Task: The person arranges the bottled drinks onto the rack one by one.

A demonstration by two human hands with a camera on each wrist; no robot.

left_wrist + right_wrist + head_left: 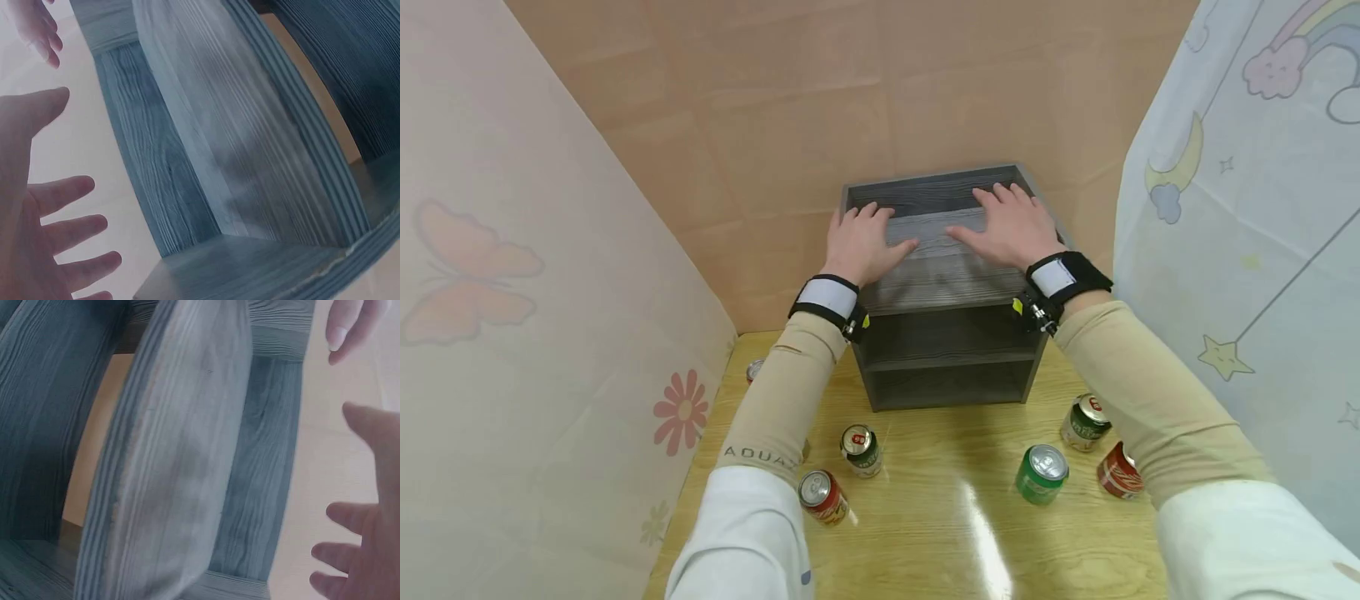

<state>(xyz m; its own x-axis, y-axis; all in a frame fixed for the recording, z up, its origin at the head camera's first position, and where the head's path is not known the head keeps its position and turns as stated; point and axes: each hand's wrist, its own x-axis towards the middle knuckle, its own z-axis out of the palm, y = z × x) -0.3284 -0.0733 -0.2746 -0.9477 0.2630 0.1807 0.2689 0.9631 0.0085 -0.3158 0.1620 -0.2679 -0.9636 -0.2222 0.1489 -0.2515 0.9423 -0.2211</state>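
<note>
A small dark grey wood-grain shelf unit (951, 287) stands against the back wall, its lower compartments facing me. Both hands are over its top part, fingers spread and holding nothing. My left hand (863, 246) is near the upper left side, thumb pointing inward. Over on the upper right, my right hand (1011, 227) mirrors it. In the left wrist view, the left fingers (81, 226) show apart from the boards. The right wrist view has the right fingers (340, 555) likewise beside the unit, with the top board (181, 450) in front of a recess.
On the wooden table (925, 517), a green-and-white can (861, 450) and a red can (823, 497) stand left. To the right are a green can (1041, 475), another green-and-white can (1084, 423) and a red can (1120, 472). Patterned sheets hang at both sides.
</note>
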